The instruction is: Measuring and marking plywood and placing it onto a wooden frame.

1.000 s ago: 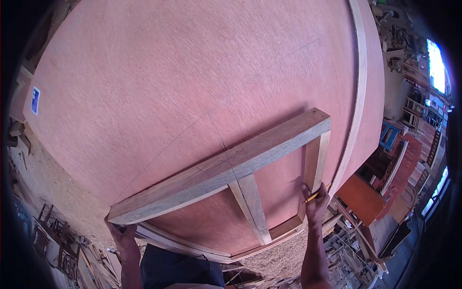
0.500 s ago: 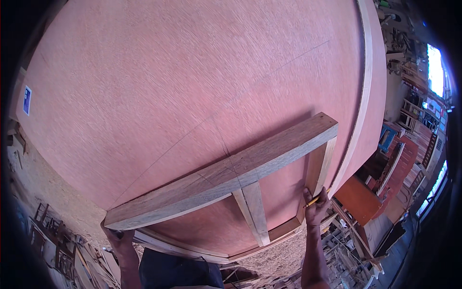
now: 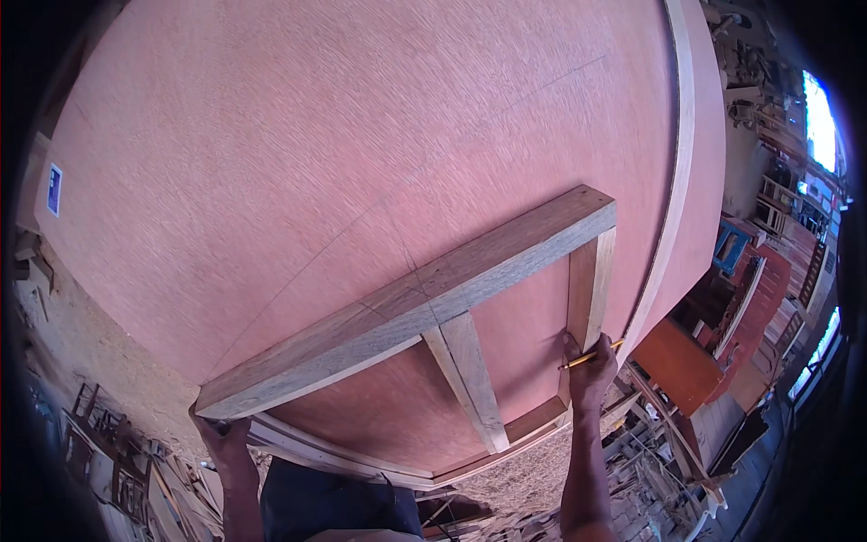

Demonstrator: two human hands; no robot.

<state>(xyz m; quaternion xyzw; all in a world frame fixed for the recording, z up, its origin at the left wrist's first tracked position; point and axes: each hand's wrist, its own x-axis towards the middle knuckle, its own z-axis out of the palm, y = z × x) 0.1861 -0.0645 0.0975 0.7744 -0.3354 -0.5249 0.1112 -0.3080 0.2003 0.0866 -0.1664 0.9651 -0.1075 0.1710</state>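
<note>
A wooden frame (image 3: 506,262) lies slanted across the near part of a large reddish plywood sheet (image 3: 361,135). It has a thick beam along its far side and narrower crosspieces (image 3: 465,379) running toward me. My left hand (image 3: 221,443) is closed around the beam's left end from below, its fingertips partly hidden. At the right crosspiece (image 3: 591,280), my right hand (image 3: 591,378) grips the wood, with a yellow pencil (image 3: 578,360) also held across its fingers. Thin pencil lines, one a long curve, mark the sheet and continue over the beam.
A pale wood strip (image 3: 673,172) runs along the sheet's right side. Sawdust (image 3: 117,352) and wood scraps (image 3: 172,497) cover the ground at left. Stacked furniture, including an orange-brown panel (image 3: 673,366), stands to the right.
The frame's right end has shifted away from me and slightly left, and its beam now sits closer against the sheet. My right hand has moved away with it, still with the pencil.
</note>
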